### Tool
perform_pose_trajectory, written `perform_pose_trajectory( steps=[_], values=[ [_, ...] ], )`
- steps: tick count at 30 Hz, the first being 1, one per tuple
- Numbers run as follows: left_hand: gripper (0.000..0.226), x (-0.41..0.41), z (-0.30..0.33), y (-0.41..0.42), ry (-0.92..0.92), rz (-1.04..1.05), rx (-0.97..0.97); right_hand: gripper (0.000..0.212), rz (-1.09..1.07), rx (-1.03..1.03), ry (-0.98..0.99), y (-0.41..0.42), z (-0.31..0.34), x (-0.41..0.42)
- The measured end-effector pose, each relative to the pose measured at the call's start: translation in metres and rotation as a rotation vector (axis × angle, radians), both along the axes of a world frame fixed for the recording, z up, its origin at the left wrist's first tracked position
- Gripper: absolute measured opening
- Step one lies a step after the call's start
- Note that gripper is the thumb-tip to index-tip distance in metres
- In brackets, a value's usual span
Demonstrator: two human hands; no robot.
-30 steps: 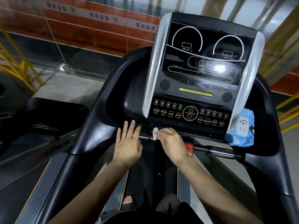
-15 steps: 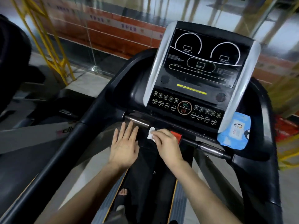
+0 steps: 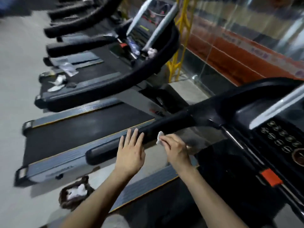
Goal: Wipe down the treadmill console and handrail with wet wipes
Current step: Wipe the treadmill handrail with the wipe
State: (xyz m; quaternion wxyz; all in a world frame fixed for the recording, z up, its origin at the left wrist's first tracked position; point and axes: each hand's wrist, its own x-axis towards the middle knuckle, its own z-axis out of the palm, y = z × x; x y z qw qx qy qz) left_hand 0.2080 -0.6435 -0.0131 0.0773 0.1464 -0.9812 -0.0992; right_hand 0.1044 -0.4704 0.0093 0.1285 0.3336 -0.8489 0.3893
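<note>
Grey gym floor ran beneath 2 treadmills. Nearest, the left hand [image 3: 130,156] lay flat, fingers straight, on the black handrail [image 3: 125,146]; the right hand [image 3: 176,148] pinched a limp, light wet wipe [image 3: 159,137] against it. Padded grip probably yields slightly. Farther right sat the console [image 3: 283,137].

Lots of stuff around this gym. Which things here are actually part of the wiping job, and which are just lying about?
Part of the job:
- wet wipe, pinched in the right hand
- black padded handrail, with the left hand laid flat on it
- console buttons

Just lying about:
- dark basket of white scraps on the floor
- white scraps on the neighbouring treadmill
- yellow frame
</note>
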Motion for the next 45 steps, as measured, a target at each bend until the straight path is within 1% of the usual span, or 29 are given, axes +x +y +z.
perform_pose_trajectory(
  steps=[2, 5, 12, 15, 17, 21, 23, 28, 30, 35, 38, 42, 45],
  values=[
    [0.064, 0.032, -0.003, -0.029, -0.001, 0.096, 0.015, 0.018, 0.089, 0.006, -0.011, -0.04, -0.003, 0.013],
    [0.063, 0.079, -0.01, -0.074, 0.005, 0.239, 0.015, 0.011, 0.243, 0.006, -0.012, -0.103, -0.006, 0.04],
    [0.066, 0.203, -0.03, -0.174, -0.072, 0.494, 0.05, 0.016, 0.523, 0.06, -0.053, -0.242, -0.031, 0.133],
    [0.066, 0.262, -0.04, -0.217, -0.132, 0.545, 0.056, 0.018, 0.571, 0.086, -0.081, -0.293, -0.044, 0.183],
    [0.063, 0.298, -0.045, -0.249, -0.137, 0.577, 0.066, 0.017, 0.621, 0.101, -0.096, -0.322, -0.053, 0.216],
    [0.065, 0.358, -0.068, -0.31, -0.227, 0.574, 0.049, 0.021, 0.659, 0.167, -0.135, -0.38, -0.082, 0.262],
    [0.059, 0.382, -0.084, -0.332, -0.283, 0.566, 0.049, 0.022, 0.671, 0.199, -0.168, -0.403, -0.1, 0.281],
    [0.06, 0.415, -0.13, -0.365, -0.359, 0.568, 0.094, 0.02, 0.72, 0.309, -0.248, -0.443, -0.157, 0.314],
    [0.058, 0.422, -0.159, -0.376, -0.376, 0.58, 0.114, 0.019, 0.723, 0.353, -0.279, -0.456, -0.189, 0.32],
    [0.067, 0.433, -0.258, -0.395, -0.415, 0.585, 0.171, 0.016, 0.725, 0.452, -0.361, -0.49, -0.293, 0.324],
    [0.068, 0.43, -0.344, -0.41, -0.43, 0.599, 0.194, 0.014, 0.721, 0.523, -0.406, -0.517, -0.381, 0.32],
    [0.063, 0.419, -0.477, -0.429, -0.438, 0.603, 0.227, 0.011, 0.729, 0.604, -0.416, -0.553, -0.514, 0.314],
    [0.062, 0.409, -0.569, -0.449, -0.438, 0.635, 0.239, 0.012, 0.762, 0.672, -0.358, -0.58, -0.606, 0.31]
  ],
)
